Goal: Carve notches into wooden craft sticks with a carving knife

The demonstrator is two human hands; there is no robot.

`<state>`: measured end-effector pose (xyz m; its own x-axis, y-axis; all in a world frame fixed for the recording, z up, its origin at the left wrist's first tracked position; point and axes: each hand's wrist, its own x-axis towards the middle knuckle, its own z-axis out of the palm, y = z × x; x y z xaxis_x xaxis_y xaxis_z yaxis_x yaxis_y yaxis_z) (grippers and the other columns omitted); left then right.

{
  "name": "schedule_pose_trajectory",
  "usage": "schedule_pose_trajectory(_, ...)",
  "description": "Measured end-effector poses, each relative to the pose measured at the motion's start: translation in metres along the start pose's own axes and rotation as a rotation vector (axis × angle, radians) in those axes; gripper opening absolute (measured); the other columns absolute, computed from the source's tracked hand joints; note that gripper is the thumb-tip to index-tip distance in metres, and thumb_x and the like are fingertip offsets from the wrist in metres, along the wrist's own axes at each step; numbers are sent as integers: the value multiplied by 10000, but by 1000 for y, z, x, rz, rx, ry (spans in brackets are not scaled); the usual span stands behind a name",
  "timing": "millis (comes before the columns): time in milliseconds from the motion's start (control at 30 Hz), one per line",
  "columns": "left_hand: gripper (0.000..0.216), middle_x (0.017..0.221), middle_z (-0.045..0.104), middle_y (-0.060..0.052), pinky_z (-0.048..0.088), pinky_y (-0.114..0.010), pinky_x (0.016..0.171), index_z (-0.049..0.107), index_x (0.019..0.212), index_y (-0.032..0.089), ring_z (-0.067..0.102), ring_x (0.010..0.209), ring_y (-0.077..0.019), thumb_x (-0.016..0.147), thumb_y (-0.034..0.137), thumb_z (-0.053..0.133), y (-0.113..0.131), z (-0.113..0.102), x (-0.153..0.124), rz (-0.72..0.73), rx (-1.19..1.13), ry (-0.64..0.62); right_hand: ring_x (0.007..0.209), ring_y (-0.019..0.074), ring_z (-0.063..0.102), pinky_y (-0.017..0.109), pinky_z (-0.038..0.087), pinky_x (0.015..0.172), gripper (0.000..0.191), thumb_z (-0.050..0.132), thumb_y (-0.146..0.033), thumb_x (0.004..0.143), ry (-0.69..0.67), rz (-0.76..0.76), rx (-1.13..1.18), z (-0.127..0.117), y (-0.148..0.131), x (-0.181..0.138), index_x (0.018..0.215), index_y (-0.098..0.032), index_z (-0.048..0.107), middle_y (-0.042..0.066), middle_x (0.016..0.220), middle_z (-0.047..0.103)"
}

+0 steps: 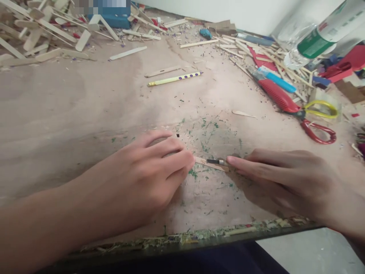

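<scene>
My left hand (159, 167) is closed at the fingertips on a thin wooden craft stick (218, 166), pressing it against the wooden tabletop. The stick's free end points right, towards my other hand. My right hand (285, 175) grips a small craft knife (215, 161) with a dark blade and a silver collar. Its blade lies over the stick, just right of my left fingertips; whether it cuts in, I cannot tell. The knife's handle is mostly hidden by my right fingers. Green shavings (203, 146) are scattered around and beyond the stick.
A yellow pencil (175, 79) lies farther back. At right are red-and-yellow-handled scissors (319, 121), a blue cutter (276, 80), a red-handled tool (276, 95) and a plastic bottle (316, 42). Craft sticks (42, 30) pile up at back left. The table's front edge (199, 239) holds scraps.
</scene>
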<state>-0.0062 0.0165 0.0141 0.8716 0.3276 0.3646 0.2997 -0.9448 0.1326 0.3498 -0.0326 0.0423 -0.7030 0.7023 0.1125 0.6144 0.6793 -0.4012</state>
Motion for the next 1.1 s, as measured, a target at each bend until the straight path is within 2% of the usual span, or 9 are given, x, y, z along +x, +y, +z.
schedule_pose_trajectory(133, 432, 1202, 870, -98, 620, -572, 1247, 900, 1237, 97, 776, 1168, -318, 1254, 61, 471, 0, -1, 0, -1, 8, -4, 716, 132, 642, 283, 499, 650, 472, 474, -183, 1296, -21, 43, -1, 2, 0, -8, 1723, -288, 644, -3, 1012, 709)
schedule_pose_trajectory(233, 448, 1180, 866, -92, 628, -573, 1247, 899, 1226, 109, 775, 1163, -313, 1253, 59, 455, -1, -1, 0, -3, 12, -9, 729, 150, 669, 314, 507, 659, 486, 470, -205, 1301, -63, 66, -6, 0, 0, -10, 1744, -324, 629, 9, 1010, 726)
schedule_pose_trajectory(367, 422, 1190, 864, -95, 650, -564, 1198, 892, 1191, 112, 775, 1151, -313, 1256, 79, 477, -2, 0, 0, 11, 5, 17, 646, 135, 611, 315, 464, 586, 449, 438, -224, 1312, 18, 22, 1, 1, 2, -5, 1671, -284, 702, 11, 978, 731)
schedule_pose_trajectory(433, 361, 1193, 859, -96, 641, -560, 1198, 885, 1193, 99, 774, 1152, -318, 1246, 85, 528, -3, 0, -1, 10, -7, 23, 623, 124, 582, 301, 454, 567, 410, 461, -207, 1307, 49, -5, -15, 3, 2, -1, 1617, -252, 726, 3, 954, 719)
schedule_pose_trajectory(533, 303, 1193, 857, -91, 627, -541, 1213, 882, 1189, 106, 771, 1149, -311, 1226, 81, 582, -3, 0, -1, 3, -23, 10, 635, 113, 598, 280, 466, 565, 352, 538, -213, 1297, 24, -28, -23, 4, 2, 3, 1604, -224, 711, -10, 935, 697)
schedule_pose_trajectory(667, 360, 1197, 860, -89, 634, -543, 1202, 885, 1149, 132, 768, 1159, -312, 1239, 85, 540, -2, -1, 1, 1, -22, 7, 632, 116, 619, 285, 482, 569, 366, 503, -241, 1311, 9, -8, -27, 3, 2, 2, 1610, -231, 714, -11, 918, 690)
schedule_pose_trajectory(967, 295, 1203, 859, -71, 590, -564, 1315, 896, 1114, 142, 788, 1208, -303, 1217, 91, 625, 2, -8, 3, -48, -50, -63, 667, 100, 587, 264, 461, 571, 357, 701, -149, 1232, 110, -61, -114, 16, 7, -1, 1587, -190, 724, -40, 925, 712)
schedule_pose_trajectory(1100, 285, 1220, 857, -59, 553, -559, 1359, 899, 1164, 162, 780, 1221, -293, 1224, 113, 624, 1, -9, 2, -48, -46, -85, 651, 83, 575, 253, 446, 564, 319, 693, -164, 1247, 110, -60, -111, 16, 5, 2, 1563, -168, 735, -53, 895, 674)
